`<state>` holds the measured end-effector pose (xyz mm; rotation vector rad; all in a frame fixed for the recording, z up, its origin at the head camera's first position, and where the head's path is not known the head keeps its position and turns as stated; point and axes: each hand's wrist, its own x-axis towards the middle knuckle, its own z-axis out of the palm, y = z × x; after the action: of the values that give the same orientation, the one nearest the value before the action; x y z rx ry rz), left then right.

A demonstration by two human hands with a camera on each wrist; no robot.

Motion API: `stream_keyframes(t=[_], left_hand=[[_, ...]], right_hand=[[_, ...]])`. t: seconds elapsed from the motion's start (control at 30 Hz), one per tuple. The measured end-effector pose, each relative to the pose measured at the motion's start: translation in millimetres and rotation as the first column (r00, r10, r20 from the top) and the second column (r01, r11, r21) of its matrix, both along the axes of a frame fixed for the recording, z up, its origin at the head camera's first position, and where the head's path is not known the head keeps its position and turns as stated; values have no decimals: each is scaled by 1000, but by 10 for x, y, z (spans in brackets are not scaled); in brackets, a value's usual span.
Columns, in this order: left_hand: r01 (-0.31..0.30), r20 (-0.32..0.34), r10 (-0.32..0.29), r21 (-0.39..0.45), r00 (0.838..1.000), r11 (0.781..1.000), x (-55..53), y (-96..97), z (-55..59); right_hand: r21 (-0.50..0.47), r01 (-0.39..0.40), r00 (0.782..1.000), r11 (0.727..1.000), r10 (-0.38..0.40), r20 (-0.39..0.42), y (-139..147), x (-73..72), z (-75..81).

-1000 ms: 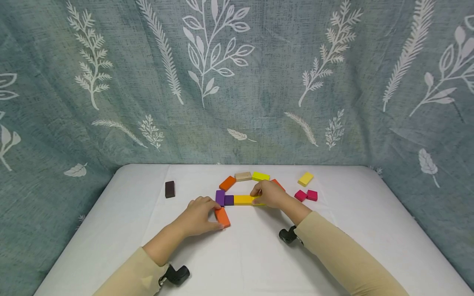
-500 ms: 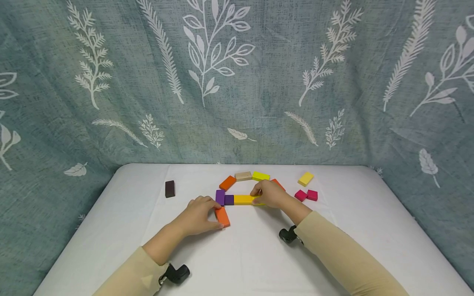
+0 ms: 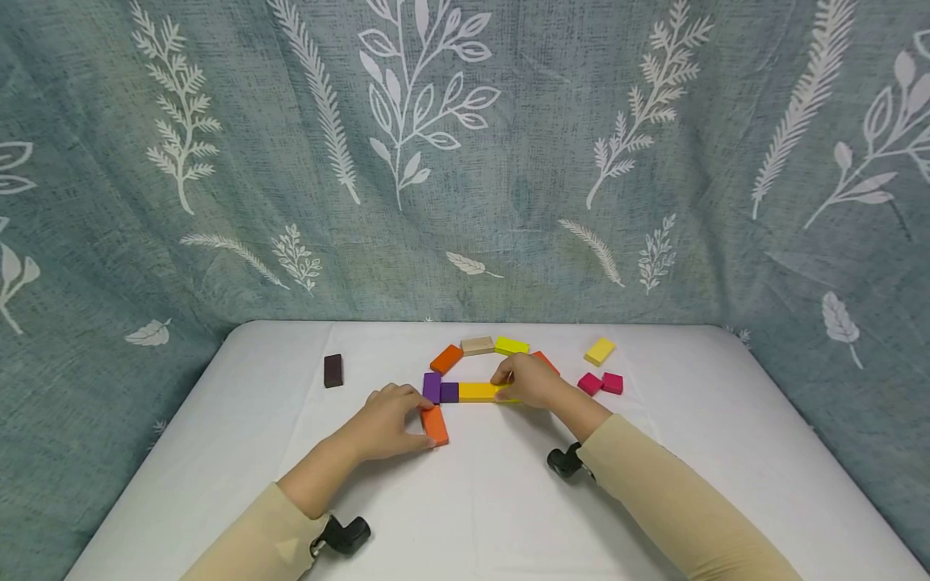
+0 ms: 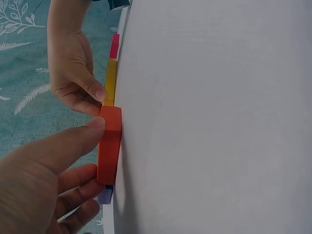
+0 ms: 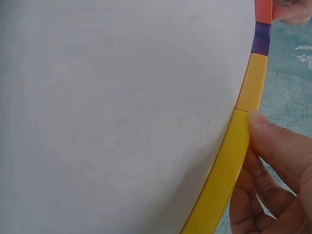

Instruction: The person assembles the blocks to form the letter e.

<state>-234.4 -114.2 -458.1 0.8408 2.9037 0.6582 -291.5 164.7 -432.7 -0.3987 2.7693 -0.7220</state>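
Head view first: left hand (image 3: 385,426) has the orange block (image 3: 435,427) pinched end to end, thumb at the near end, fingertip at the far one, and the block sits slightly tilted just below the purple block (image 3: 432,388). Can't tell if those two actually touch. Right hand (image 3: 532,379) is pinching the yellow block (image 3: 514,400) near where it butts against the amber block (image 3: 476,393), dark purple block (image 3: 449,393) next along. Looks to me like the step here is lining up the orange one while the other hand steadies the row. Left wrist cam: the orange block fills the foreground, thumb near one end, fingers toward the other, so it's a light hold, not a fist. Right wrist cam: thumb right by the yellow/amber seam, fingers curled along the far side; their exact contact is hidden. IMO the next move calls for a tiny nudge to set the orange angle, then letting go without dragging the purple one.
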Motion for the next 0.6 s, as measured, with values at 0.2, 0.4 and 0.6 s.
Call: stream_keyframes(t=[0.2,0.4,0.6], left_hand=[[4,-3,-3,13,1000,1000,-4,-18,-7],[-19,5,18,106,1000,994,-10,-106,45],[-125,66,114,205,991,971,-55,-337,155]], right_hand=[[3,-1,1000,1000,1,-2,-5,-7,-6],[0,2,1000,1000,-2,6,-9,-14,-14],[9,-3,1000,1000,3,12,-2,-23,-4]])
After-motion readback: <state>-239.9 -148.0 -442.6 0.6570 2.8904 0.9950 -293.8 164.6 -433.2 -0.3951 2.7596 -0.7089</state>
